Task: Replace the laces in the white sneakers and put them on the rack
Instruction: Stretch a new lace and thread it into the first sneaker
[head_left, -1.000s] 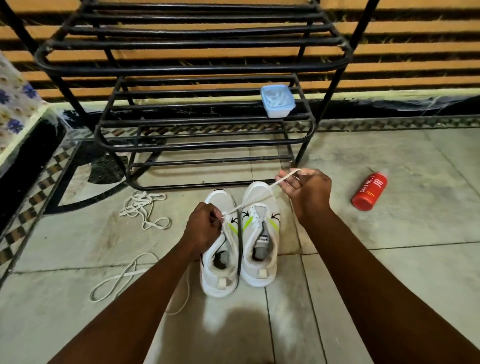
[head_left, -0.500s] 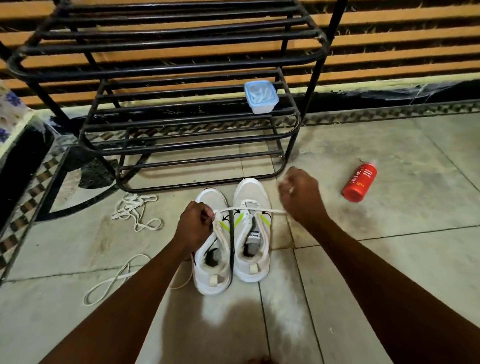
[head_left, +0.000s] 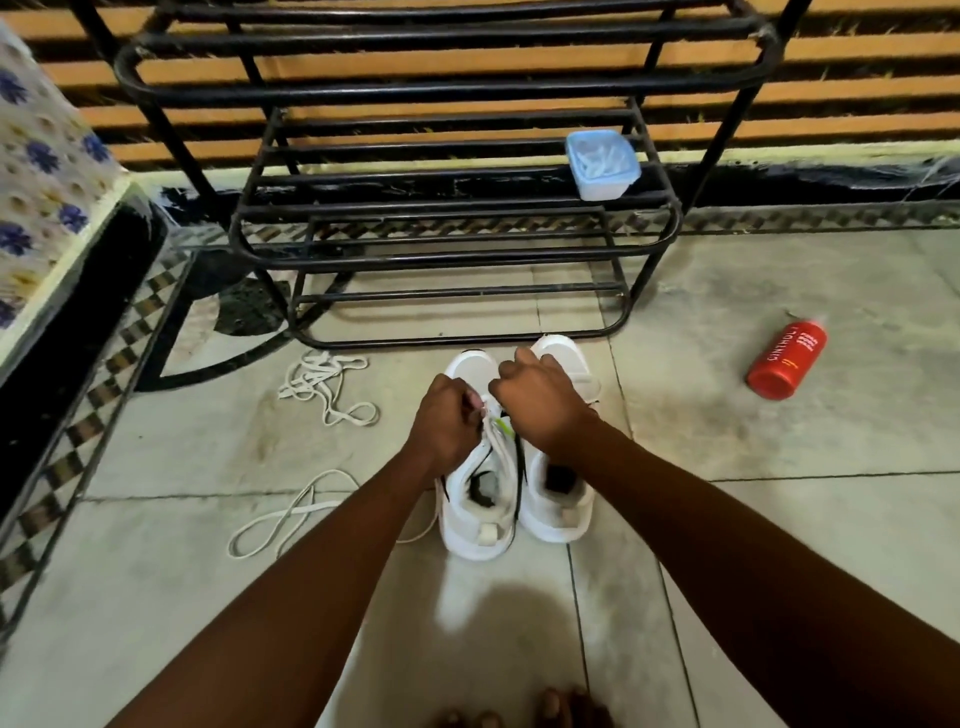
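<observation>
Right hand (head_left: 540, 402) moved beside left hand (head_left: 447, 421); loose laces (head_left: 324, 387) leftward.

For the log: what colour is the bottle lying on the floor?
Red bottle, white lettering; head view.

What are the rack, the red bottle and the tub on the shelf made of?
Rack: looks like black-painted metal tube, with round bent bars. Red bottle: probably glossy plastic with white print. Tub: translucent bluish plastic; contents show faintly through the lid.
</observation>
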